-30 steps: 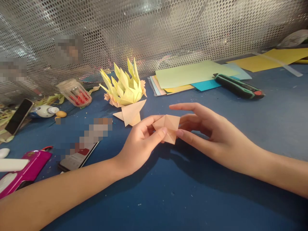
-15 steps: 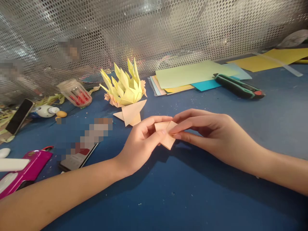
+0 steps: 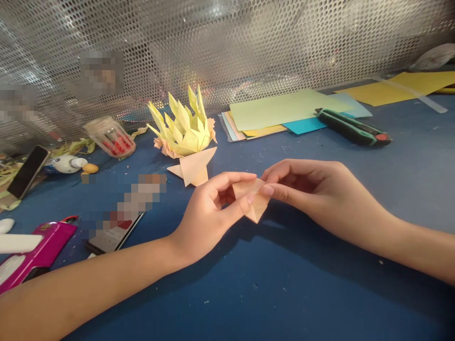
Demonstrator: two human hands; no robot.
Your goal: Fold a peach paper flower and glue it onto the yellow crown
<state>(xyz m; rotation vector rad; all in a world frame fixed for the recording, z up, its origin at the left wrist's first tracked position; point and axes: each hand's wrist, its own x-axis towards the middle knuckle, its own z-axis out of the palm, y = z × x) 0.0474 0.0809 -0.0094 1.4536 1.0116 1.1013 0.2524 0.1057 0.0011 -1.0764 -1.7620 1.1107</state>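
A small folded piece of peach paper is held between both hands above the blue table. My left hand grips its left side, thumb on the front face and fingers behind. At its upper right edge, my right hand pinches the paper between thumb and fingers. Just behind my left hand lies another folded peach paper piece. Beyond it stands a pale yellow folded-paper flower with peach pieces around its base.
Paper sheets and a green-black cutter lie at the back right, near a perforated metal screen. On the left are a jar, a white bottle, a phone, another phone and a magenta tool.
The held paper has shifted slightly right and turned, now showing a more pointed lower end. My right thumb has moved up onto its upper right edge, and the right fingers have curled in.
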